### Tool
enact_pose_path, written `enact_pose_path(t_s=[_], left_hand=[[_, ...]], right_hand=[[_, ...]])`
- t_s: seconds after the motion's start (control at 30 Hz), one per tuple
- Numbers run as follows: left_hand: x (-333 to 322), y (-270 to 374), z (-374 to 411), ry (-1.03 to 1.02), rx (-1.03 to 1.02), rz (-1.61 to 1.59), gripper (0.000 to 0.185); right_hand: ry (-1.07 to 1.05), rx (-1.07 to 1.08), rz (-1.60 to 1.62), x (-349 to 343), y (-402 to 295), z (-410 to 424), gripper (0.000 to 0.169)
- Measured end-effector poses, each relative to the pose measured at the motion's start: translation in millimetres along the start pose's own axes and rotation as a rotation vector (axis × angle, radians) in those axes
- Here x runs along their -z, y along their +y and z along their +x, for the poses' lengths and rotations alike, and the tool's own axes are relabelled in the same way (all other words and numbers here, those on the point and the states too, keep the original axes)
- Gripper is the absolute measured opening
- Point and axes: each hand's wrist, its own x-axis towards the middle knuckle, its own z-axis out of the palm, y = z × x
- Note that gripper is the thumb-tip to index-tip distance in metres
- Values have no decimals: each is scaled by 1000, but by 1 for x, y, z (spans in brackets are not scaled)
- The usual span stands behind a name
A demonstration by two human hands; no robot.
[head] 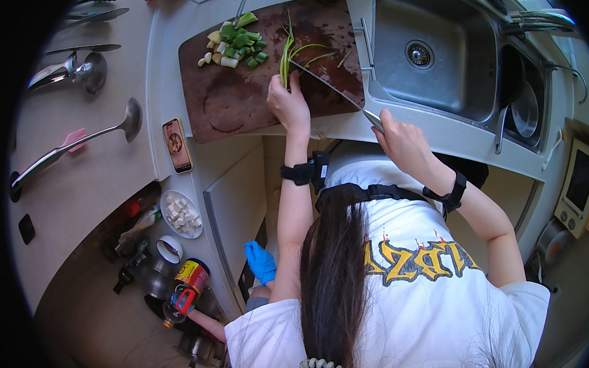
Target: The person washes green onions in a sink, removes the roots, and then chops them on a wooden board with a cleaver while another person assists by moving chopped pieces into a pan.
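My left hand (291, 102) holds a bunch of thin green stalks (286, 56) near the middle of a dark brown cutting board (241, 102). In my right hand (403, 140) is the handle of a knife (332, 86), its blade slanting up and left over the board with the tip at the stalks. A few loose green stalks (321, 56) lie to the right of the bunch. Cut green and white scallion pieces (241, 43) are heaped at the board's upper left, with pale pieces that look like garlic or ginger beside them.
A steel sink (436, 44) adjoins the board's right side. Left of the board lie a phone (178, 145) and a ladle (133, 119). Lower left are a plate of white cubes (181, 214) and a white bowl (169, 249). Another person's blue-gloved hand (261, 262) and a bottle (174, 310) held by a hand show there.
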Motion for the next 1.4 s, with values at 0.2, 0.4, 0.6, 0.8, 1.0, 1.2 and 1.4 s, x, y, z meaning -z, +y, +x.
enact_pose_path(t_s=[0.2,0.4,0.6,0.8,1.0,1.2,1.4], left_hand=[[7,-4,1,42,34,-35,30],[19,-5,8,-107,18,129,30],[20,2,0,-147,-11,109,20],[17,1,1,-105,-26,138,17],[15,3,0,-104,-13,166,18],[15,1,3,-94,-41,193,18],[16,4,7,-154,31,144,17]], right_hand=[[12,-3,57,2,6,-2,20],[-29,-70,182,11,20,3,22],[42,-38,309,19,18,1,19],[88,33,328,24,7,-2,17],[71,70,260,17,2,2,17],[68,70,239,9,4,-2,18],[131,42,307,12,8,-13,17]])
